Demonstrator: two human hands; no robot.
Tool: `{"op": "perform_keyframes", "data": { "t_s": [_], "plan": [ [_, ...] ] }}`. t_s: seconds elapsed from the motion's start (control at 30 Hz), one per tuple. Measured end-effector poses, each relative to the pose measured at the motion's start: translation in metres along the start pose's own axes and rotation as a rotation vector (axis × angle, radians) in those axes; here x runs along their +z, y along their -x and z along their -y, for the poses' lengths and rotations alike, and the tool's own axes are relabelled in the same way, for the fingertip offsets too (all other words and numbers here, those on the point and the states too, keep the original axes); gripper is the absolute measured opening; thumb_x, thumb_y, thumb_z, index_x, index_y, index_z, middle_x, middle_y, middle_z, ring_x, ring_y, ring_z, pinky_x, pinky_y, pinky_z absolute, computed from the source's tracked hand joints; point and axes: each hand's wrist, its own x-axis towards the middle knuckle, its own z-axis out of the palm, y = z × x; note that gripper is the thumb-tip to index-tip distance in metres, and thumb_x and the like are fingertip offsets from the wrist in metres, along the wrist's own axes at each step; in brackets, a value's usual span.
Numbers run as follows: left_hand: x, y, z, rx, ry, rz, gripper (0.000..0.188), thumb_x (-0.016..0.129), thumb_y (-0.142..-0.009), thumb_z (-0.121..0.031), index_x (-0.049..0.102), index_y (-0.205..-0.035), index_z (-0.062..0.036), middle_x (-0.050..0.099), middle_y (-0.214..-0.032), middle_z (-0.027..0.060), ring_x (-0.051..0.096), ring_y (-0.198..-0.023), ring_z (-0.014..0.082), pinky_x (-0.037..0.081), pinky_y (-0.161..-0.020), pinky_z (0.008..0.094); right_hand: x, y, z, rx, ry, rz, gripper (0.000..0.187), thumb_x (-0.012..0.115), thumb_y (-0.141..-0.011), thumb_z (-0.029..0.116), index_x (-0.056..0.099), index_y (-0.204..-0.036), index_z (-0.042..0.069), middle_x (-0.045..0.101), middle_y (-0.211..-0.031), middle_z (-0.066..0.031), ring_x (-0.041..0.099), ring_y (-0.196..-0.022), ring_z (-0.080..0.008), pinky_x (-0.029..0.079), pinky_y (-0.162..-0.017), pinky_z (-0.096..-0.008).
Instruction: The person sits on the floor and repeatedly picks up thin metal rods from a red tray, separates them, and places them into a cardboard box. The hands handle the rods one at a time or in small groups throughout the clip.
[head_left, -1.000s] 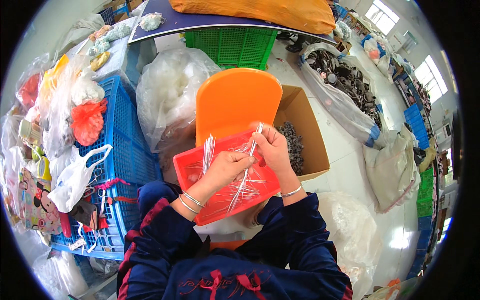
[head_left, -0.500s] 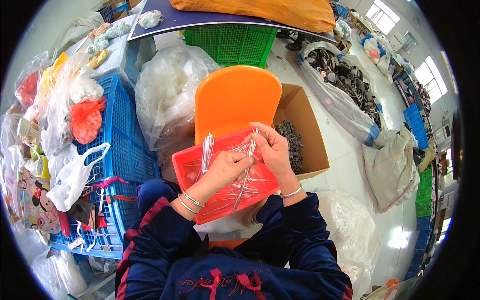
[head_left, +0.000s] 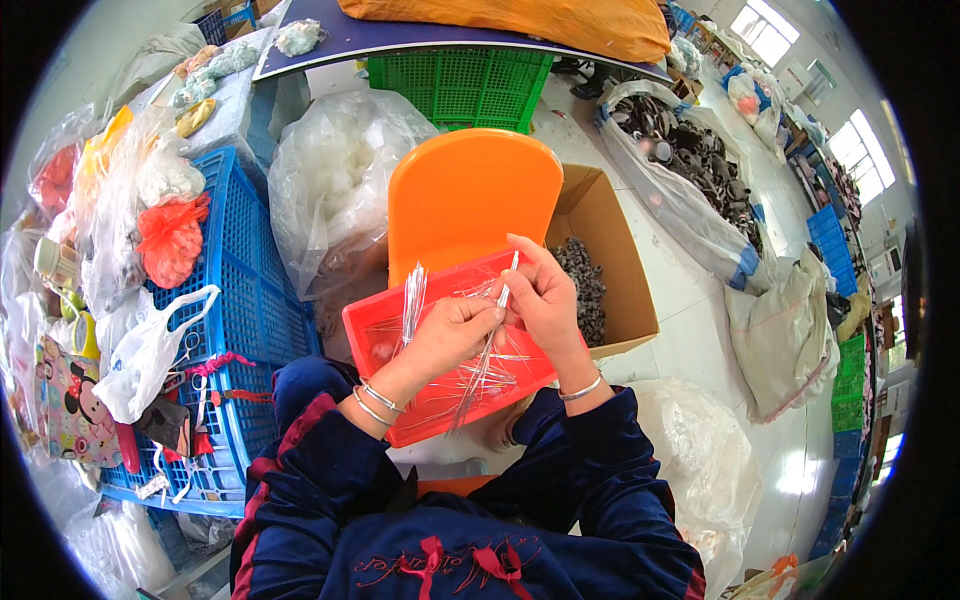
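Over a red plastic tray (head_left: 420, 425), both my hands are at a thin bundle of silvery wires (head_left: 478, 372). My left hand (head_left: 455, 332) pinches it with thumb and fingertips. Close beside it, my right hand (head_left: 545, 300) grips the upper part, wire tips poking out above the thumb and the index finger raised. The bundle's lower end slants down across the tray. Another bundle of wires (head_left: 413, 300) sticks up left of my left hand; whether that hand touches it is hidden. Loose wires (head_left: 480, 380) lie scattered in the tray.
An orange chair (head_left: 475, 195) stands behind the tray. Right of it is a cardboard box (head_left: 625, 290) with grey fuzzy pieces. Blue crates (head_left: 255, 300) heaped with bags rise at left, near a clear bag of white stuffing (head_left: 340, 190). A plastic bag (head_left: 695, 470) lies at right.
The lower end of the wire bundle has swung slightly left. My right index finger has lifted and straightened a little. My left hand stays nearly in place.
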Motion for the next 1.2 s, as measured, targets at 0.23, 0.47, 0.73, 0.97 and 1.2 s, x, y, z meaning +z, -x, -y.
{"op": "perform_keyframes", "data": {
  "t_s": [0.23, 0.47, 0.73, 0.97, 1.2],
  "plan": [
    [0.000, 0.001, 0.001, 0.001, -0.015, -0.002, 0.025, 0.050, -0.099, -0.021, 0.067, -0.099, -0.0025, 0.060, -0.072, -0.0019, 0.038, -0.049, 0.0019, 0.029, -0.045, 0.0177, -0.005, 0.001, -0.006, -0.015, 0.088, -0.007, 0.026, 0.054, -0.095, 0.003, 0.055, -0.120, -0.001, 0.066, -0.081, -0.0061, 0.052, -0.058, -0.0039, 0.041, -0.050, -0.0183],
    [0.001, 0.001, -0.002, -0.007, -0.004, -0.008, 0.023, 0.050, -0.098, -0.019, 0.066, -0.095, -0.0022, 0.060, -0.071, -0.0009, 0.039, -0.049, 0.0023, 0.029, -0.044, 0.0180, -0.006, 0.003, -0.014, -0.088, 0.197, -0.050, 0.023, 0.057, -0.094, 0.003, 0.057, -0.117, -0.001, 0.067, -0.083, -0.0058, 0.055, -0.063, -0.0039, 0.043, -0.053, -0.0174],
    [-0.002, 0.000, -0.003, 0.009, 0.004, -0.033, 0.024, 0.050, -0.098, -0.020, 0.065, -0.091, -0.0027, 0.060, -0.070, -0.0008, 0.040, -0.049, 0.0024, 0.030, -0.045, 0.0185, -0.002, 0.005, -0.011, -0.075, 0.191, 0.033, 0.034, 0.059, -0.091, 0.000, 0.053, -0.125, -0.001, 0.067, -0.081, -0.0059, 0.056, -0.064, -0.0043, 0.045, -0.057, -0.0196],
    [-0.007, -0.002, 0.002, 0.179, -0.332, -0.119, 0.025, 0.051, -0.098, -0.016, 0.065, -0.086, 0.0003, 0.059, -0.069, -0.0017, 0.050, -0.055, 0.0033, 0.040, -0.050, 0.0194, 0.004, 0.005, -0.006, -0.032, 0.044, 0.032, 0.033, 0.059, -0.091, 0.001, 0.054, -0.123, -0.003, 0.066, -0.084, -0.0064, 0.056, -0.068, -0.0054, 0.045, -0.059, -0.0200],
    [-0.015, -0.006, 0.017, 0.306, -0.528, -0.207, 0.020, 0.052, -0.097, -0.011, 0.065, -0.094, 0.0043, 0.066, -0.074, 0.0039, 0.061, -0.070, 0.0085, 0.050, -0.063, 0.0251, -0.006, -0.001, -0.016, -0.102, 0.455, 0.168, 0.014, 0.063, -0.088, 0.003, 0.065, -0.099, -0.004, 0.059, -0.075, -0.0043, 0.056, -0.067, -0.0095, 0.045, -0.059, -0.0243]
  ]
}}
